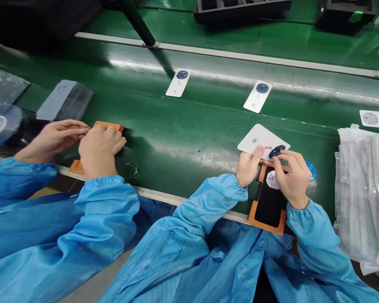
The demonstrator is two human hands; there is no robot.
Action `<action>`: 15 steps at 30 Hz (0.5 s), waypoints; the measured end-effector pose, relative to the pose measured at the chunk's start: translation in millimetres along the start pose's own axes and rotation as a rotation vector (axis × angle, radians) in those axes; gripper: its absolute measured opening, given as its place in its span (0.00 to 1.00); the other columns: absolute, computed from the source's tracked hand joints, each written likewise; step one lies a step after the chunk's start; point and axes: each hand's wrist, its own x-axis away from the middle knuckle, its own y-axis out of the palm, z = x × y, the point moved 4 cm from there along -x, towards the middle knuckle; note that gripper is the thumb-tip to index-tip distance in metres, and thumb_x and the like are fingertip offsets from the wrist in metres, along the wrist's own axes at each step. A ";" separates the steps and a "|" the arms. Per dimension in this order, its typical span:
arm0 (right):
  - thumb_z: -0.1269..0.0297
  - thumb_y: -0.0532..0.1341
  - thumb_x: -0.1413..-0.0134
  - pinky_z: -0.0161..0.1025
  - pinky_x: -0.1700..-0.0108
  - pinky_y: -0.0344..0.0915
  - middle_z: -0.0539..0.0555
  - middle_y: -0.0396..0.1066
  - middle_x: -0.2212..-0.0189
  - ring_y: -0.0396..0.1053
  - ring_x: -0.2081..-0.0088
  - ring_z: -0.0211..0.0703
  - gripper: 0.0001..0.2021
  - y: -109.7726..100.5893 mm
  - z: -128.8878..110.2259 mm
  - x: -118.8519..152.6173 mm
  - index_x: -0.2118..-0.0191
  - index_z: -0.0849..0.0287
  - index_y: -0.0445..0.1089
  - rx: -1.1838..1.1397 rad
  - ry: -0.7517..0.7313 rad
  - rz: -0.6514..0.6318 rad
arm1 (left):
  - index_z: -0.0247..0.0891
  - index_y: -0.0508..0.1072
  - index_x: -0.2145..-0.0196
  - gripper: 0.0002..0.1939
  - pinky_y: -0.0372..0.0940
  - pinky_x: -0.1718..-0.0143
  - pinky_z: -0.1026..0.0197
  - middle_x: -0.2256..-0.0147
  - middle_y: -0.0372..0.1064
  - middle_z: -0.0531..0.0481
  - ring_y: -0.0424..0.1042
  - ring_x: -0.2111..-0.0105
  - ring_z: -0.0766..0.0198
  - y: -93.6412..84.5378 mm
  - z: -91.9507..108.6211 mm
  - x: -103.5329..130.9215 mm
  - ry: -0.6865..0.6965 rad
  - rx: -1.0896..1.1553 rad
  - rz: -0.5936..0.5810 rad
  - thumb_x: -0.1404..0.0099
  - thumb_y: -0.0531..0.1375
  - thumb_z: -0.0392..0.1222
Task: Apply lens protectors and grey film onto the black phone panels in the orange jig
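Observation:
My left hand point(249, 167) pinches the lower edge of a white card point(255, 136), thumb on top. A dark round piece point(276, 151) lies at the card's right corner, and the thumb and fingers of my right hand point(293, 176) are closed on it. Below both hands an orange fixture point(261, 221) rests at the table's front edge, holding a black rectangular plate point(270, 204). A silvery dotted disc point(272, 179) shows on the plate's upper part, beside my right fingers.
At left, a co-worker's hands point(101, 149) work over another orange fixture point(77, 167). White cards point(257, 97) with round pieces lie on the green belt point(177, 122). Plastic-wrapped trays point(355, 189) are stacked at right; a card stack point(58, 101) and tape roll point(1, 126) stand far left.

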 end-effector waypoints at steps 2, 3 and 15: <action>0.68 0.66 0.36 0.45 0.54 0.76 0.57 0.81 0.60 0.80 0.56 0.48 0.01 -1.2 0.6 -0.3 0.61 0.56 0.75 -0.023 0.041 0.020 | 0.34 0.82 0.55 0.34 0.78 0.56 0.59 0.57 0.82 0.41 0.83 0.58 0.56 3.0 -2.8 5.8 0.068 -0.057 -0.042 0.36 0.63 0.71; 0.68 0.66 0.36 0.45 0.53 0.76 0.56 0.81 0.61 0.80 0.56 0.48 0.01 -1.8 0.4 -0.6 0.61 0.56 0.76 -0.036 0.057 0.027 | 0.35 0.82 0.53 0.32 0.77 0.51 0.57 0.53 0.82 0.41 0.82 0.53 0.54 4.1 -4.2 8.9 0.107 -0.095 -0.063 0.34 0.62 0.70; 0.73 0.64 0.37 0.42 0.56 0.76 0.55 0.81 0.63 0.80 0.58 0.47 0.04 -7.6 1.7 -1.1 0.61 0.57 0.76 -0.060 0.085 0.080 | 0.37 0.78 0.42 0.29 0.72 0.39 0.53 0.46 0.79 0.43 0.78 0.45 0.53 1.9 -16.1 19.5 0.263 -0.348 -0.176 0.24 0.54 0.61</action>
